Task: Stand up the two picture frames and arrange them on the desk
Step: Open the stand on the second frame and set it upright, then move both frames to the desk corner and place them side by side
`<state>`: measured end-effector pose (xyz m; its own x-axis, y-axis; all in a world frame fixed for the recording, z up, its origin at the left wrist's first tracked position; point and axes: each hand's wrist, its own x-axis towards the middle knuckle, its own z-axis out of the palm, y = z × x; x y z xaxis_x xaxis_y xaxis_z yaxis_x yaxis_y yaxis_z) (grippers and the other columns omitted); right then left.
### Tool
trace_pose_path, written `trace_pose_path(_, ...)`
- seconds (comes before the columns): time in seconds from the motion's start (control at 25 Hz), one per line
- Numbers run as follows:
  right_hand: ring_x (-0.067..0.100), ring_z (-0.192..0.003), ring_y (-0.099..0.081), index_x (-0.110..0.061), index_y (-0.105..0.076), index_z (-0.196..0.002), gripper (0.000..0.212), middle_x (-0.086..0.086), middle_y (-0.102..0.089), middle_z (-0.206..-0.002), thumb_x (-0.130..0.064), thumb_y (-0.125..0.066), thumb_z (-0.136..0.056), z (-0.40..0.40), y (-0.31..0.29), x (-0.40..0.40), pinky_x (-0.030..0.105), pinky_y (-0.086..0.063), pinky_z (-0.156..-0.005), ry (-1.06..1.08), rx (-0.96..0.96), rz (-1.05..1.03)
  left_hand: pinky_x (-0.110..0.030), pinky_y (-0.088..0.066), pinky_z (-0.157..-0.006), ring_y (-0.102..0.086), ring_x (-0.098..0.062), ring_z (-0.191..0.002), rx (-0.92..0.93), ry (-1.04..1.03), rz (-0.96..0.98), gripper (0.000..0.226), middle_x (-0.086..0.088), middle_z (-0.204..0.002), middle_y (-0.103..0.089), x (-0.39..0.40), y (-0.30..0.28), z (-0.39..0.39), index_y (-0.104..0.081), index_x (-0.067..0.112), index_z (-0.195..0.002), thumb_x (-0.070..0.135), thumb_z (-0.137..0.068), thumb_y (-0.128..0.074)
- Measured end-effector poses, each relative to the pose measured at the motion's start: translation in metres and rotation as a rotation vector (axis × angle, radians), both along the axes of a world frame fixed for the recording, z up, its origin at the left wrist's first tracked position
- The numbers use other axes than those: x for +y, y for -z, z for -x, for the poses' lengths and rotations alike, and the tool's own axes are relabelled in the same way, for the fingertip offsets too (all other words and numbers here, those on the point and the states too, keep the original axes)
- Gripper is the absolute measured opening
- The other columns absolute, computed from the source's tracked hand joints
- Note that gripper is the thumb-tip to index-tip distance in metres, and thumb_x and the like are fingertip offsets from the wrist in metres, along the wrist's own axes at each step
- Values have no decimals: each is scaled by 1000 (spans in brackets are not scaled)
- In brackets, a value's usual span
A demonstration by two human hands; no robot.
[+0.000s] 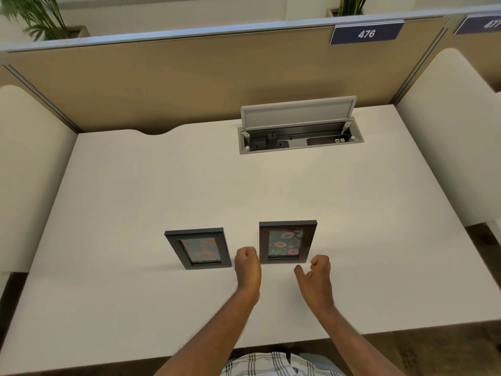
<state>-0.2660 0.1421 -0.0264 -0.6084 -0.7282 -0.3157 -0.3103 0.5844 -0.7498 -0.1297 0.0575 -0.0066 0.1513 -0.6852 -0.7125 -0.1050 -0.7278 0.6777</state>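
Frame backs and any stands hidden behind both picture frames: left frame, right frame. Left hand fingers curled under, unseen. Second number sign cut by right edge. Socket details in cable box too small.

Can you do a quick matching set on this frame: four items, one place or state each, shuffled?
Items
1. dark-framed picture
2. brown-framed picture
3. cable box lid
4. left hand

States
A. flipped open at the back of the desk
B. closed into a fist, holding nothing
C. left of both hands, blue and yellow print
D. between the left hand and the right hand, doughnut print

Pairs: 1-C, 2-D, 3-A, 4-B
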Motion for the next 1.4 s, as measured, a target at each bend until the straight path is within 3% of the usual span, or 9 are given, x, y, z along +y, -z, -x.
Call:
trace_pose_path(0.2,7,-55,-51,-32,-45,-83,20,-9,-52,-64,-25,-62,-92,-40,-4,20,20,-43,-50,-293,-107,68,-25,-44,-67,-54,-13,-82,-60,-65,73,19,2,-92,-60,35,-1,-20,-56,27,-88,25,-102,-43)
trace_pose_path(0.32,6,-81,-64,-38,-54,-99,9,-22,-64,-88,-31,-58,-94,-66,-12,11,18,-54,-66,-460,-220,104,-23,-46,-69,-57,-16,-85,-106,-148,170,20,2,-91,-61,41,-2,-40,-56,30,-88,25,-103,-45)
trace_pose_path(0.48,-4,-118,-52,-38,-42,-138,46,-30,-42,-135,-37,-57,-94,-98,-13,-18,10,-48,-89,-558,-284,64,-25,-48,-76,-59,-17,-96,-142,-330,263,13,4,-104,-60,24,-7,-79,-56,33,-96,21,-99,-51)
trace_pose_path(0.64,3,-136,-32,-26,-25,-154,72,-16,-31,-147,-28,-60,-91,-123,-13,-67,29,-34,-114,-533,-324,-23,-39,-46,-95,-47,-25,-122,-274,-370,270,39,-6,-132,-51,-21,-9,-137,-51,16,-129,16,-90,-59)
trace_pose_path(0.72,7,-132,-43,-30,-34,-149,64,-12,-47,-140,-25,-61,-91,-134,-13,-90,26,-40,-104,-492,-377,-45,-37,-48,-95,-49,-21,-123,-204,-289,267,42,-1,-135,-52,-36,-9,-158,-51,21,-137,19,-95,-56)
trace_pose_path(0.8,13,-125,-56,-34,-47,-138,50,-10,-60,-131,-19,-60,-92,-148,-12,-107,29,-48,-100,-426,-478,-57,-25,-48,-81,-59,-16,-111,-40,-174,275,29,6,-121,-65,-48,-8,-175,-63,31,-123,20,-100,-49)
trace_pose_path(0.92,15,-115,-65,-28,-61,-126,38,-5,-70,-123,-11,-57,-93,-170,-12,-126,39,-53,-100,-324,-619,-43,-24,-47,-75,-65,-16,-100,22,-11,298,30,8,-104,-74,-61,-2,-204,-69,36,-107,21,-103,-43)
trace_pose_path(1.12,0,-105,-67,-31,-61,-122,47,-13,-72,-116,0,-51,-88,-212,-29,-176,13,-54,-75,-286,-716,-18,-21,-49,-80,-66,-7,-108,48,35,337,33,12,-114,-74,-115,-7,-249,-69,33,-122,25,-103,-43)
trace_pose_path(1.4,2,-100,-66,-29,-61,-116,39,-7,-70,-115,-2,-49,-90,-273,-42,-299,12,-54,-68,-261,-746,35,-21,-52,-86,-66,-11,-113,81,-22,401,32,7,-120,-73,-223,-9,-308,-68,29,-126,30,-103,-45)
